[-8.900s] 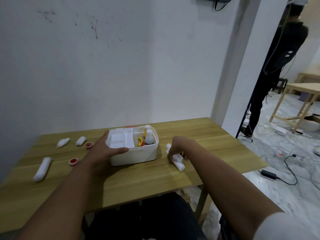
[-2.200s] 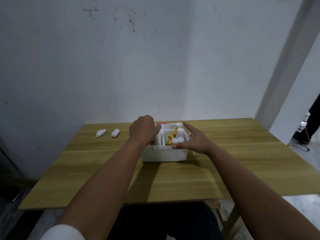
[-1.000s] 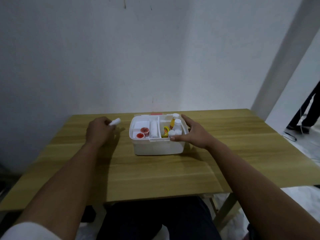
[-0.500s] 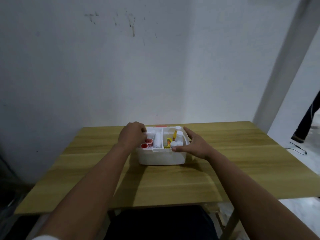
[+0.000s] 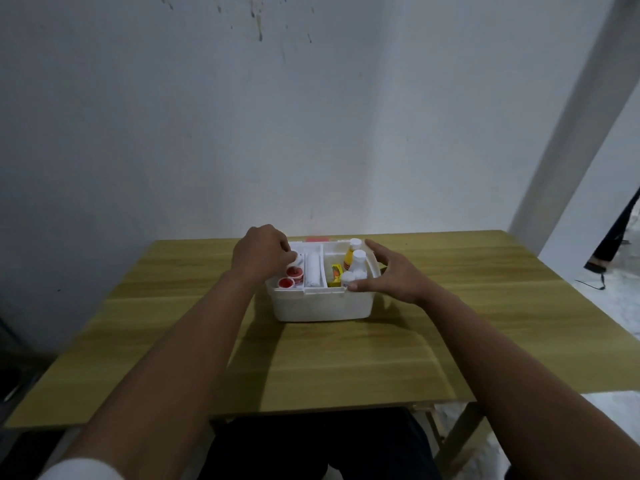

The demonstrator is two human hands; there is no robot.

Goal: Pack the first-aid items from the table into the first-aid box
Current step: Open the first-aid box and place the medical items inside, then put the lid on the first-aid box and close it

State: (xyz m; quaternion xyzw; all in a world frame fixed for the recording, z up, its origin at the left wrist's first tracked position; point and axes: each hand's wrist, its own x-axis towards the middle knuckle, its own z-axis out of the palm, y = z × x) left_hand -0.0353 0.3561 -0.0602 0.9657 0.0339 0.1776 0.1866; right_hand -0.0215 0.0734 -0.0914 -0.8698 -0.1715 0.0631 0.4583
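The white first-aid box stands open in the middle of the wooden table. Its left compartment holds two red-capped pots, the middle one a long white bandage roll, and the right one white bottles and a yellow packet. My left hand hovers over the back of the left compartment, fingers closed around a small white roll that is mostly hidden. My right hand grips the box's right end, thumb on the front rim.
A white wall rises just behind the table. A pink strip shows behind the box. At the far right, past a pillar, a person's dark leg stands on a pale floor with a cable.
My left hand picked the small white rolls off the table's far left and carried them over the box's left compartment. My right hand has stayed on the box.
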